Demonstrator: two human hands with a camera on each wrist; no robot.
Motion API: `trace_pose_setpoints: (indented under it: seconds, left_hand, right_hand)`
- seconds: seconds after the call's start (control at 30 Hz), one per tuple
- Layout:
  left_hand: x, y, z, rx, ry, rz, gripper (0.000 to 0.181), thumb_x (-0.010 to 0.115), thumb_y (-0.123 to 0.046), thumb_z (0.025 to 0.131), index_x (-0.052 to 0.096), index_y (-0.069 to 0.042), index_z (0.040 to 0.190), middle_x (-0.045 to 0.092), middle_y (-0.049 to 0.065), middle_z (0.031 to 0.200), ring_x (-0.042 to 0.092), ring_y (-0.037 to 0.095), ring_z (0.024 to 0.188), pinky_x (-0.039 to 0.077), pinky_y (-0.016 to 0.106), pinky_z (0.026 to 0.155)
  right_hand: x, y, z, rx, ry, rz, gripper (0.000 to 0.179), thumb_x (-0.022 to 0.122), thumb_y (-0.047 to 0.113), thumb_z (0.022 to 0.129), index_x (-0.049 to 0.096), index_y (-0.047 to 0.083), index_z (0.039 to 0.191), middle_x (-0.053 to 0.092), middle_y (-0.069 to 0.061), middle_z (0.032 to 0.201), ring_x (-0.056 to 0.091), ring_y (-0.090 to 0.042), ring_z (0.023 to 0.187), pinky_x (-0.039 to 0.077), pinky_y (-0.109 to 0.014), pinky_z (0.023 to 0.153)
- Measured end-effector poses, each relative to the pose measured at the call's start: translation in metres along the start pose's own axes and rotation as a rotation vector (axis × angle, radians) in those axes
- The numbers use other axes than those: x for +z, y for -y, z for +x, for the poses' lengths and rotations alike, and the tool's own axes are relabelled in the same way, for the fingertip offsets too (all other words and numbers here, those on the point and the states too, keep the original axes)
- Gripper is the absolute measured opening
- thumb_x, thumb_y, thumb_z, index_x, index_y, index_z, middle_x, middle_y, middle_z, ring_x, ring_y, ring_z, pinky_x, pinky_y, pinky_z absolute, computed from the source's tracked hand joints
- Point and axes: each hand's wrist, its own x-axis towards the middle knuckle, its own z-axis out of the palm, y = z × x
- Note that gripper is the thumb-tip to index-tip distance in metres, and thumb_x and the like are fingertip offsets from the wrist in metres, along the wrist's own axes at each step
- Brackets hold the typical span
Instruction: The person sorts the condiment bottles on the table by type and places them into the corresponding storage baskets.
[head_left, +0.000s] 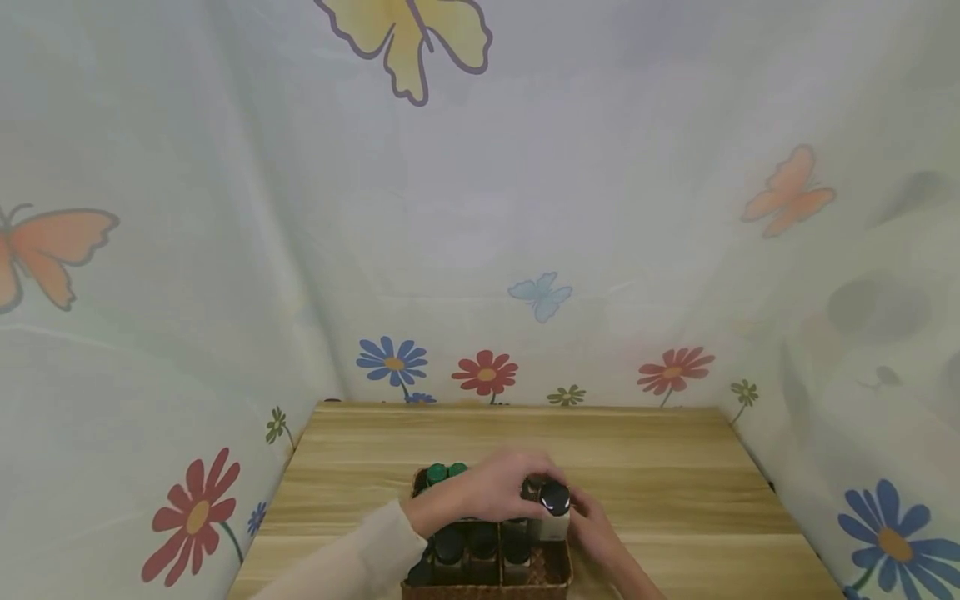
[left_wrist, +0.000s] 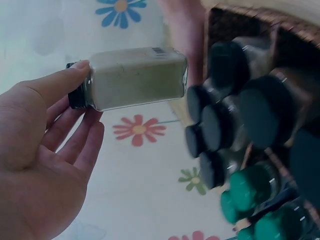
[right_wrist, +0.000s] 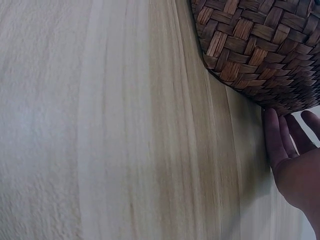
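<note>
My left hand (head_left: 504, 490) pinches the black cap of a square glass jar (left_wrist: 137, 79) between thumb and fingers. Pale, greenish powder fills the jar, and a small barcode shows near its base. In the head view it is upright at the right side of a brown woven basket (right_wrist: 255, 52), over its compartments. Against the outer right side of the basket, low by the table, rest the fairly straight fingers of my right hand (right_wrist: 296, 157). Other jars with black lids (left_wrist: 267, 112) and green lids (left_wrist: 254, 184) stand inside the basket.
The basket is on a light wood-grain table (head_left: 675, 467), near its front edge. Dividers split the basket into compartments. A pale curtain (head_left: 465, 208) with printed flowers and butterflies encloses the table at the back and both sides.
</note>
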Motion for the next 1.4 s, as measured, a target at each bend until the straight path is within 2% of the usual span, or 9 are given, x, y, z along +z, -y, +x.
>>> trace_pose_setpoints:
  seconds: [0.1, 0.23, 0.33, 0.43, 0.73, 0.87, 1.07, 1.4]
  left_hand:
    - [0.011, 0.001, -0.002, -0.016, 0.045, -0.046, 0.043, 0.081, -0.028, 0.098, 0.069, -0.023, 0.138, 0.068, -0.013, 0.127, 0.061, -0.003, 0.112, 0.052, 0.019, 0.094]
    - [0.024, 0.003, -0.006, -0.038, 0.090, -0.056, 0.044, 0.080, -0.029, 0.098, 0.067, -0.023, 0.139, 0.066, -0.014, 0.131, 0.061, -0.002, 0.117, 0.053, 0.021, 0.097]
    - [0.034, 0.006, -0.007, -0.044, 0.114, -0.039, 0.047, 0.080, -0.027, 0.098, 0.066, -0.023, 0.142, 0.065, -0.013, 0.135, 0.060, -0.001, 0.120, 0.052, 0.021, 0.099]
    - [0.043, 0.010, -0.008, -0.048, 0.134, -0.030, 0.048, 0.080, -0.024, 0.098, 0.065, -0.022, 0.143, 0.065, -0.012, 0.137, 0.060, 0.000, 0.121, 0.052, 0.021, 0.099]
    - [0.061, 0.023, -0.011, -0.134, 0.139, -0.055, 0.042, 0.083, -0.022, 0.096, 0.069, -0.022, 0.136, 0.064, -0.012, 0.138, 0.059, 0.003, 0.127, 0.052, 0.025, 0.103]
    - [0.069, 0.031, -0.012, -0.140, 0.142, -0.072, 0.042, 0.083, -0.022, 0.095, 0.069, -0.024, 0.135, 0.064, -0.012, 0.140, 0.058, 0.003, 0.128, 0.052, 0.026, 0.103]
    - [0.074, 0.035, -0.011, -0.134, 0.163, -0.087, 0.041, 0.083, -0.023, 0.095, 0.070, -0.024, 0.134, 0.065, -0.014, 0.137, 0.059, 0.001, 0.126, 0.052, 0.024, 0.101]
    - [0.077, 0.032, -0.007, -0.152, 0.206, 0.002, 0.039, 0.084, -0.023, 0.094, 0.072, -0.023, 0.131, 0.068, -0.014, 0.131, 0.061, 0.000, 0.120, 0.053, 0.023, 0.098]
  right_hand:
    - [0.000, 0.002, 0.000, -0.014, 0.000, -0.024, 0.045, 0.061, 0.020, 0.108, 0.057, -0.002, 0.147, 0.064, -0.021, 0.139, 0.066, -0.020, 0.105, 0.057, -0.031, 0.081]
    - [0.001, 0.005, 0.001, -0.050, -0.020, -0.075, 0.039, 0.065, 0.025, 0.107, 0.065, 0.002, 0.139, 0.068, -0.017, 0.135, 0.066, -0.018, 0.110, 0.055, -0.026, 0.085]
    - [0.002, 0.006, 0.001, -0.060, -0.026, -0.100, 0.042, 0.065, 0.027, 0.107, 0.063, 0.000, 0.140, 0.067, -0.019, 0.135, 0.066, -0.020, 0.113, 0.055, -0.025, 0.087]
    - [0.002, 0.006, 0.001, -0.037, -0.016, -0.084, 0.047, 0.063, 0.029, 0.109, 0.060, -0.004, 0.142, 0.066, -0.022, 0.135, 0.067, -0.023, 0.113, 0.057, -0.027, 0.086]
    - [0.004, 0.004, 0.000, -0.034, -0.016, -0.044, 0.043, 0.062, 0.023, 0.109, 0.059, -0.005, 0.142, 0.068, -0.021, 0.131, 0.069, -0.018, 0.106, 0.058, -0.028, 0.084]
    - [0.004, 0.003, 0.000, -0.014, -0.002, -0.047, 0.045, 0.061, 0.026, 0.109, 0.059, -0.004, 0.142, 0.067, -0.021, 0.132, 0.069, -0.022, 0.109, 0.060, -0.031, 0.084]
    - [0.004, 0.004, 0.000, 0.006, 0.020, -0.027, 0.045, 0.060, 0.027, 0.110, 0.058, -0.003, 0.143, 0.064, -0.021, 0.136, 0.066, -0.027, 0.116, 0.060, -0.036, 0.088]
    - [0.004, 0.004, 0.000, 0.015, 0.010, -0.079, 0.049, 0.060, 0.031, 0.110, 0.058, -0.004, 0.143, 0.062, -0.023, 0.140, 0.065, -0.031, 0.121, 0.060, -0.042, 0.092]
